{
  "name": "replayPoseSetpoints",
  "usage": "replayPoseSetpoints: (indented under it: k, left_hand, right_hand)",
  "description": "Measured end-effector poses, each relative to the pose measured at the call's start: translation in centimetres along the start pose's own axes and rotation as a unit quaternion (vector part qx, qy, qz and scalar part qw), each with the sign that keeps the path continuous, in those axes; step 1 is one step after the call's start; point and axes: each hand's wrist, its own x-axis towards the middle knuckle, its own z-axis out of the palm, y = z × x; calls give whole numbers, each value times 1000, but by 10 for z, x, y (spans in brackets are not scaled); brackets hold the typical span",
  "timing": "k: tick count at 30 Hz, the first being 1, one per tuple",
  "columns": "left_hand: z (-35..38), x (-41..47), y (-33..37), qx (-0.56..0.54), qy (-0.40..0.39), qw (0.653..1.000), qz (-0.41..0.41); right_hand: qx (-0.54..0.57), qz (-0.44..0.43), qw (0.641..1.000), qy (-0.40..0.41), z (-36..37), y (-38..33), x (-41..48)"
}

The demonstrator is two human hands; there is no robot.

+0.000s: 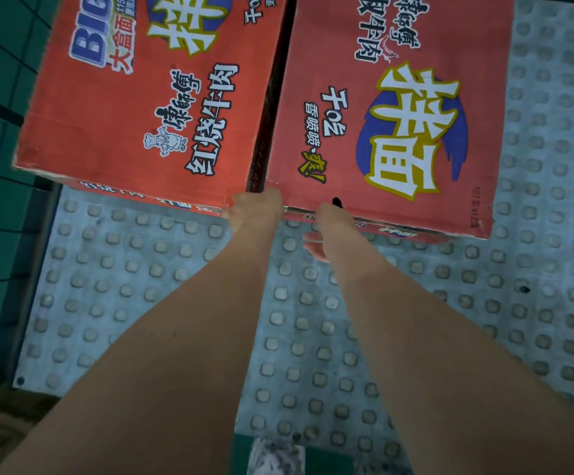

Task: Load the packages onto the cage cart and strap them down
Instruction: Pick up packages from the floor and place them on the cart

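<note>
The grip I cannot tell: left hand (pixel 256 207) and right hand (pixel 330 224) touch the near edges of two red printed cardboard cartons — left carton (pixel 83 114), right carton (pixel 484 97) — lying side by side on a grey studded deck (pixel 141 303). They seem loaded; strapping is not yet done.

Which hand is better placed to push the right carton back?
Right. The right hand rests on the near edge of the right carton; the left hand sits at the gap between cartons.
</note>
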Motion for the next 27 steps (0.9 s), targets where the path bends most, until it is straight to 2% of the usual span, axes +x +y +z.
replayPoseSetpoints:
  k: [5,9,15,19,27]
  left_hand:
    - [1,-3,-5,-5,2,1000,21]
    - [5,-6,-4,-11,-14,998,55]
    - [1,-4,-1,15,-44,995,85]
    - [-11,-12,1,27,-56,992,111]
    - [-61,-63,5,-23,-45,991,127]
  right_hand:
    - [60,-5,998,5,-2,1,-5]
    - [35,7,999,17,-1,-1,-5]
    - [-87,-26,995,30,-3,-3,-7]
    - [-195,-55,979,24,-10,-10,-22]
    - [-280,-124,951,-52,-15,-30,-88]
